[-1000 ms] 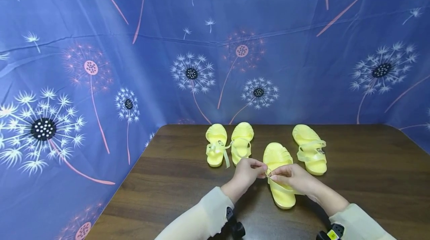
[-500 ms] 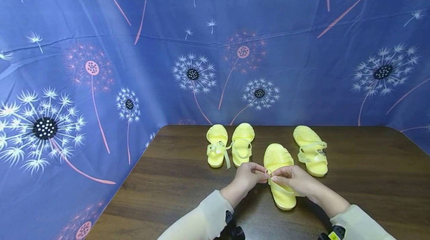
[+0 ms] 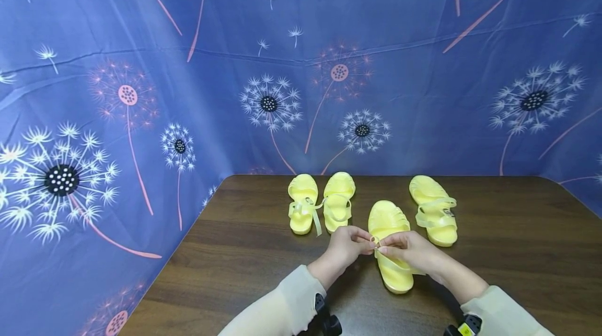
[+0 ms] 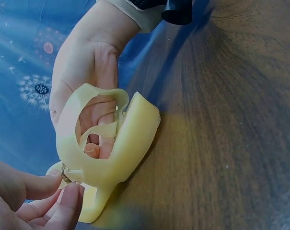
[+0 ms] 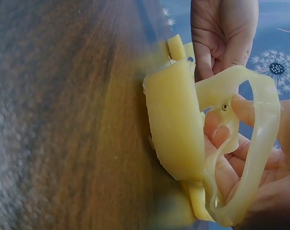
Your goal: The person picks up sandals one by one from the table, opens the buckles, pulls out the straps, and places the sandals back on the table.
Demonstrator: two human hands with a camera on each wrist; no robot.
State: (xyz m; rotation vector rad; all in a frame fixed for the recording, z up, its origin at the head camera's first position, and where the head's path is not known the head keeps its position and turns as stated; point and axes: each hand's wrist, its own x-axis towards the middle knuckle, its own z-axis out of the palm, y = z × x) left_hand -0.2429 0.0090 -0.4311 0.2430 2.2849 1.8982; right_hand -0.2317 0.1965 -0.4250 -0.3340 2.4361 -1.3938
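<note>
The nearest yellow sandal (image 3: pixel 388 220) sits on the brown desk (image 3: pixel 254 255), between the 2 hands, its toe pointing away from the person. The left grip (image 3: pixel 348 247) pinches the small metal buckle (image 4: pixel 64 174) at the sandal's side, its fingertips just beside those of the right grip (image 3: pixel 414 250), which pinches a thin strap (image 5: pixel 232 120). Farther back, a leftmost sandal (image 3: pixel 302 186) and a second sandal (image 3: pixel 339 184) stand side by side; a right-hand sandal (image 3: pixel 428 188) stands well to their right. Of these, the 1st and 3rd bear a dark badge (image 3: pixel 449 212), too small to read. The black device (image 3: pixel 472 321) on the right wrist carries a yellow label (image 3: pixel 465 329), its marks illegible. Behind hangs a blue cloth (image 3: pixel 409 64) with dandelions.
</note>
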